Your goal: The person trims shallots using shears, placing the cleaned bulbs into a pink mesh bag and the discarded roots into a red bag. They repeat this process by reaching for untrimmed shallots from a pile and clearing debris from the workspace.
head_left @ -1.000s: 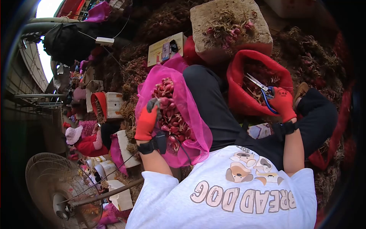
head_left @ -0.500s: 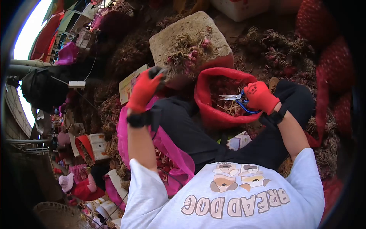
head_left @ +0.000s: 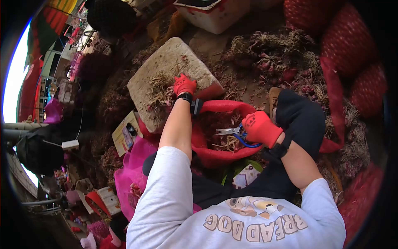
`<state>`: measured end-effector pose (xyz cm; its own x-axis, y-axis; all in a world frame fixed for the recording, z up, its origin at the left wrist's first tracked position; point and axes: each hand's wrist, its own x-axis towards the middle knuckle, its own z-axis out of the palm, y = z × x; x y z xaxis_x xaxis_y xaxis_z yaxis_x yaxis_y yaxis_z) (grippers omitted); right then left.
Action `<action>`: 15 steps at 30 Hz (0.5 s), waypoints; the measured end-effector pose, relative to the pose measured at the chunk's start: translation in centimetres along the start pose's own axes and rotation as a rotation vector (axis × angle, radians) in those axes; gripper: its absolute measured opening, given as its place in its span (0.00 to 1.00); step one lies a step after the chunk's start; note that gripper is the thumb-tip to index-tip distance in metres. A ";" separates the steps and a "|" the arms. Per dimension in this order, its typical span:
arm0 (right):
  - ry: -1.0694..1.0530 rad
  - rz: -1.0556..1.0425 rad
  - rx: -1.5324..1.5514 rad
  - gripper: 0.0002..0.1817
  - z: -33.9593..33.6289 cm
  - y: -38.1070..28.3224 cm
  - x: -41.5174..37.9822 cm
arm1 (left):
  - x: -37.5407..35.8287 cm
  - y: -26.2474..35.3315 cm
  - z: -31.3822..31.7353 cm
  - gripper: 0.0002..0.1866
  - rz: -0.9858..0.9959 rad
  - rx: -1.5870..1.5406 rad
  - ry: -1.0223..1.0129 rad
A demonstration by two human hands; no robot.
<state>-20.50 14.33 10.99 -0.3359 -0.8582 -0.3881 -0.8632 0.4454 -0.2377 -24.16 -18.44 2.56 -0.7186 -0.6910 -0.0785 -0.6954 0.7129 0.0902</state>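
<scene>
My left hand [head_left: 185, 85], in a red glove, reaches down onto a pale foam block [head_left: 188, 52]. Its fingers are curled at the edge of a bunch of shallots [head_left: 159, 91] with dried stalks; anything inside them is hidden. A pair of scissors [head_left: 226, 131] with blue handles is in my right hand [head_left: 262, 128], also red-gloved. The fingers are closed round the handles, and the blades point left, slightly apart. Below the blades stands a red mesh bag [head_left: 215, 157] with its rim rolled open, holding shallots and cut stalk bits.
More shallot bunches [head_left: 286, 50] lie on the ground ahead. Full red mesh sacks [head_left: 352, 45] stand at the right, and a white foam box [head_left: 211, 16] is at the top. Pink netting [head_left: 128, 178] lies by my left leg. A cardboard piece [head_left: 124, 141] lies left of the block.
My left hand has moved from the left of the foam block onto its top, beside the shallots. My right hand still holds the scissors over the bag. The view has shifted.
</scene>
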 end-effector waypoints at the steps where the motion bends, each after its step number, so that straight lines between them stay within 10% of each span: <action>1: -0.015 0.004 0.013 0.17 -0.1 0.1 0.0 | -0.6 0.6 -0.5 0.36 -0.042 0.058 0.017; 6: 0.057 0.077 0.052 0.17 0.0 0.9 -0.3 | 1.9 -2.9 2.8 0.34 -0.040 -0.523 0.058; 11: 0.369 0.237 0.171 0.17 -1.1 2.1 -1.1 | -10.0 -3.9 -2.2 0.25 0.034 -2.083 -0.708; 15: 0.685 0.202 0.549 0.19 -0.7 0.3 0.1 | -20.2 -2.9 -5.9 0.23 -0.117 -2.063 -0.931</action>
<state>-21.09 14.18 11.49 -0.7642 -0.6363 0.1051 -0.5207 0.5125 -0.6828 -7.53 -7.26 9.72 -0.9181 -0.0406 -0.3943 -0.2122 -0.7898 0.5755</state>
